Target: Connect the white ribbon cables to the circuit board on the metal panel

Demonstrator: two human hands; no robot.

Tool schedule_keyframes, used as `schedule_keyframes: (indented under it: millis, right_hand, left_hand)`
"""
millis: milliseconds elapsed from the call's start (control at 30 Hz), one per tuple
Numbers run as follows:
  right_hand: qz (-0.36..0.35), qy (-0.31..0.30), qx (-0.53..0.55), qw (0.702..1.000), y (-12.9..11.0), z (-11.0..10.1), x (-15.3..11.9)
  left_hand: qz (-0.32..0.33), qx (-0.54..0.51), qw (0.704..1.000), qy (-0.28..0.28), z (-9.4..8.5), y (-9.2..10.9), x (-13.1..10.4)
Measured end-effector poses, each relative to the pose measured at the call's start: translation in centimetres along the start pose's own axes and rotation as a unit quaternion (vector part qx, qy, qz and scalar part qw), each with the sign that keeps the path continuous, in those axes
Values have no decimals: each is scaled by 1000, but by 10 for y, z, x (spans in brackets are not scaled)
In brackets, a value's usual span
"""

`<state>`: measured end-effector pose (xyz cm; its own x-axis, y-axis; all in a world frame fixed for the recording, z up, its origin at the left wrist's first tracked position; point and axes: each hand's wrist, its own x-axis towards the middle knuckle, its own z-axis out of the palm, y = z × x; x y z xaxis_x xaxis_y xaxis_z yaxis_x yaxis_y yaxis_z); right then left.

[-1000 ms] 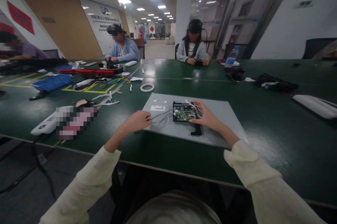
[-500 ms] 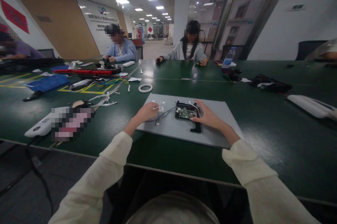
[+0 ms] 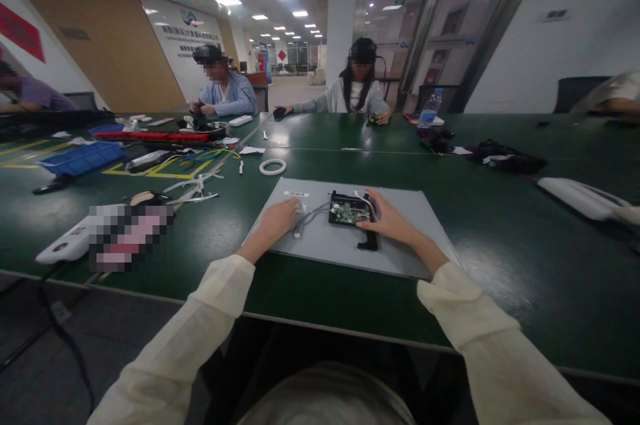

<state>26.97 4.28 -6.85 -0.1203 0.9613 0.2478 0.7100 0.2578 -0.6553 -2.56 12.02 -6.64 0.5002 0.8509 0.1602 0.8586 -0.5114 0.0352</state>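
Observation:
A flat grey panel lies on the green table in front of me. On it sits a green circuit board in a black frame, with a white cable at its right. My right hand grips the frame's right side, thumb at the near edge and fingers at the far edge. Grey cables run left from the board. By their far ends, over the panel's left part, my left hand is closed with its fingertips together; whatever it pinches is hidden.
A white tape ring lies beyond the panel. To the left are white strips, a blue tray and a white device. Another white device and a dark bundle lie right. Two people sit across the table.
My left fingertips have turned and shifted slightly, covering the small white piece seen by them before. The right hand keeps its grip. Across the table, one person's hand with a black object moved left.

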Motion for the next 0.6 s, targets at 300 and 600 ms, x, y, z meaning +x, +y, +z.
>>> schedule_keyframes:
  millis: [300, 600]
  right_hand:
    - [-10, -18, 8, 1000, -13, 4, -4]
    - [-10, -28, 36, 999, -7, 7, -2]
  left_hand:
    - [-28, 34, 999, -15, -14, 2, -18]
    - [-69, 60, 995, -42, -30, 18, -11]
